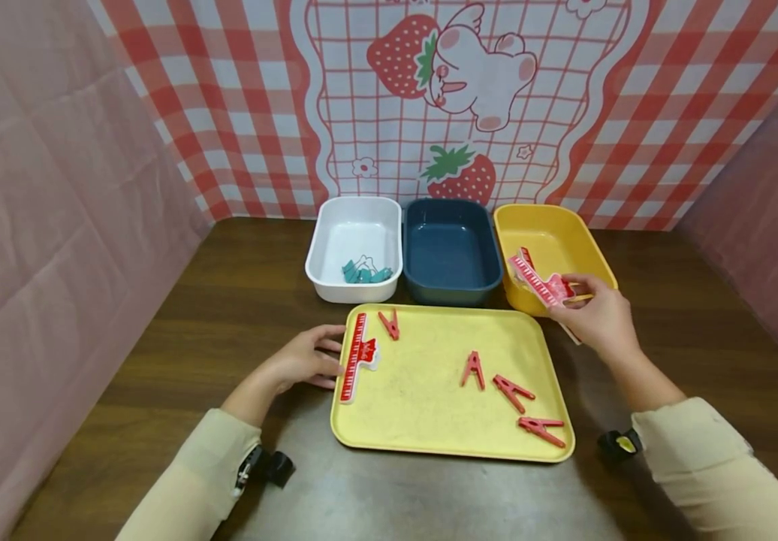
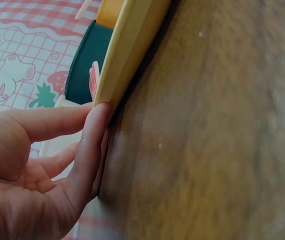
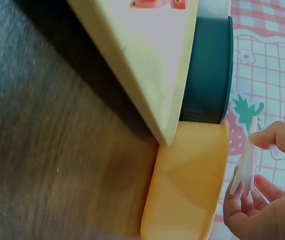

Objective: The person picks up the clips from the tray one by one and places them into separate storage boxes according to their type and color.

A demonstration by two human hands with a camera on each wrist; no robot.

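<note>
My right hand (image 1: pixel 600 315) pinches a red-and-white long bag clip (image 1: pixel 532 281) between thumb and fingers, over the front of the yellow bin (image 1: pixel 595 252). In the right wrist view this clip appears edge-on, wedge-shaped. Part of another red clip (image 1: pixel 526 256) shows behind it inside the bin. My left hand (image 1: pixel 303 359) touches the left rim of the yellow tray (image 1: pixel 416 406) with loosely extended fingers. Close to those fingers, a red-and-white bag clip (image 1: pixel 355 361) lies along the tray's left side. Several red clothespins, among them one clothespin (image 1: pixel 473 370) near the middle, lie on the tray.
Behind the tray stand a white bin (image 1: pixel 318 276) with teal clips (image 1: pixel 366 273) in it and a dark blue bin (image 1: pixel 453 293), side by side with the yellow one. A checked strawberry cloth (image 1: pixel 254 113) hangs at the back, and pink cloth lines both sides.
</note>
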